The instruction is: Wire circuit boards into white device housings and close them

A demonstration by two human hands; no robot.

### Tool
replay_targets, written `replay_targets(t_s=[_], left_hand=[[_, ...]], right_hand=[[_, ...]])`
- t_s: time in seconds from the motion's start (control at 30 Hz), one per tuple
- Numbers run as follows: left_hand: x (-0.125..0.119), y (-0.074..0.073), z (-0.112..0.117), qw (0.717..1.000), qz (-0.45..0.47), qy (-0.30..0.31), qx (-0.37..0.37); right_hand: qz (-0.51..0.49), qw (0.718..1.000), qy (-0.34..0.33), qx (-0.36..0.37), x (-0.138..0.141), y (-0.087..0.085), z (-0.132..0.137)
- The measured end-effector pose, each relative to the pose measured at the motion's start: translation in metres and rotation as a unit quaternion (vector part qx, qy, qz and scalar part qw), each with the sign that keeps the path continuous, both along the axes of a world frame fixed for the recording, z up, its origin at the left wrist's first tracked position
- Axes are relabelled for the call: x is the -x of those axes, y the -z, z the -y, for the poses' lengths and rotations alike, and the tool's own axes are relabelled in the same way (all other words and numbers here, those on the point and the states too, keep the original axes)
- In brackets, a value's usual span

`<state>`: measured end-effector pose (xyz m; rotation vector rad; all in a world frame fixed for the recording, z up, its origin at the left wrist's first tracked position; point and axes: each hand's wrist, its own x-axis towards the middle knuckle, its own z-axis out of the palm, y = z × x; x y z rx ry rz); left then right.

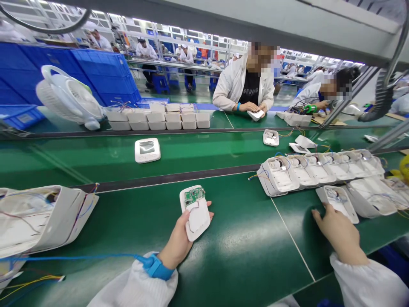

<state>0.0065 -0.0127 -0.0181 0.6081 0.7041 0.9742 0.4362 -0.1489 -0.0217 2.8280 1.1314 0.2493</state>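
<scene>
My left hand (180,238) is closed around a white plastic device cover (200,217), its inner side facing up. A green circuit board (194,195) sits at the cover's top end, and a thin wire runs along the inside. Toward the right, my right hand (340,232) reaches to a white housing (338,200) lying on the bench. Its thumb and index finger are apart; the index fingertip overlaps the housing's near edge, and the other fingers are partly hidden. A blue wrist strap (158,266) with a cord circles my left wrist.
Several wired white housings (308,170) stand in a row at right; more stacked housings (28,219) are at left. A white cover with a display window (147,150) lies on the green strip beyond. Across it, a co-worker (247,85) holds a white part near a fan (72,94).
</scene>
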Motion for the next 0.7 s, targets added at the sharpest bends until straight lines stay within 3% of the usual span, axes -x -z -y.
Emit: replay_targets(t_s=[0.2, 0.37, 0.5, 0.6, 0.7], left_hand=[[0.004, 0.010, 0.000, 0.999, -0.009, 0.029, -0.036], [0.004, 0.014, 0.000, 0.999, 0.001, 0.032, -0.042], [0.004, 0.015, -0.001, 0.999, 0.007, 0.020, -0.050], [0.002, 0.015, -0.003, 0.999, 0.009, -0.005, -0.052], [0.001, 0.014, -0.005, 0.998, 0.002, -0.032, -0.046]], right_hand=[[-0.030, 0.999, -0.017, -0.025, 0.010, -0.009, -0.012], [-0.049, 0.998, -0.001, -0.048, -0.032, 0.001, 0.007], [0.054, 0.989, -0.056, -0.122, -0.056, 0.013, 0.020], [0.137, 0.960, -0.110, -0.216, -0.034, 0.013, 0.011], [0.089, 0.899, -0.290, -0.315, 0.024, 0.011, -0.015]])
